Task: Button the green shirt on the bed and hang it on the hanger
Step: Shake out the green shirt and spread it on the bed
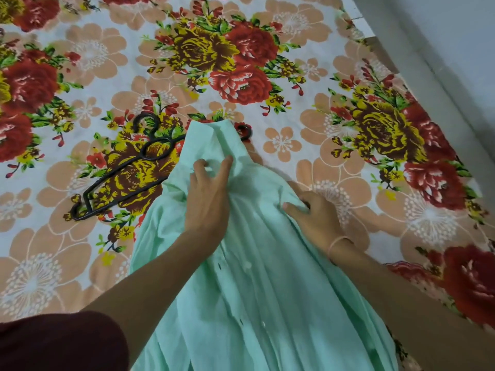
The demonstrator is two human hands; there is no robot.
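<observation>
The pale green shirt point(257, 285) lies lengthwise on the floral bed, collar end pointing away from me. Its front placket runs down the middle with small white buttons showing. My left hand point(209, 199) rests on the upper chest of the shirt, fingers bent and pinching the cloth near the collar. My right hand point(313, 218) grips a fold of fabric at the shirt's right shoulder. A black plastic hanger point(120, 170) lies flat on the bed left of the shirt; its far end is hidden under the collar, and a black hook tip point(245, 131) shows past it.
The bed sheet point(294, 76) with large red, yellow and peach flowers fills the view. A pale wall point(455, 49) borders the bed on the right. A dark maroon cloth point(59, 344) is at the bottom left corner.
</observation>
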